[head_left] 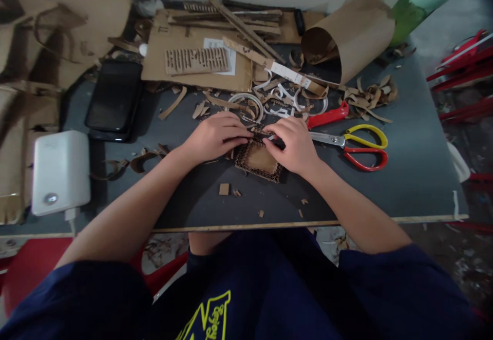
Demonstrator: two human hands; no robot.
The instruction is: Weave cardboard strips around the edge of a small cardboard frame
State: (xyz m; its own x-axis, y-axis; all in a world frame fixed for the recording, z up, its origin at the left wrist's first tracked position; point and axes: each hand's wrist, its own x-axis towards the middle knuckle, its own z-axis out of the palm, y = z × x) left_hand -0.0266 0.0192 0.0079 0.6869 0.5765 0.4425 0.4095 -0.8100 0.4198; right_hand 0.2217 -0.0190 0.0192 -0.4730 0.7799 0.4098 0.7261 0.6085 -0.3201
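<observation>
A small square cardboard piece (262,158) with a raised corrugated border lies on the table in front of me. At its far edge my left hand (221,137) and my right hand (291,144) face each other, fingertips closed on a thin dark cardboard strip (260,135). The strip is mostly covered by my fingers. Right of my right hand lie scissors (335,138) with one yellow and one red handle, their blade tips hidden behind that hand. Just beyond is a red-handled cutter (328,116), its front end also out of sight.
A black phone (114,98) and a white power bank (61,172) sit at left. Behind my hands are cardboard sheets (154,68), a ribbed cardboard piece (196,60), a rolled cardboard tube (362,37) and curled scraps (372,96). A green bottle (419,8) stands at far right.
</observation>
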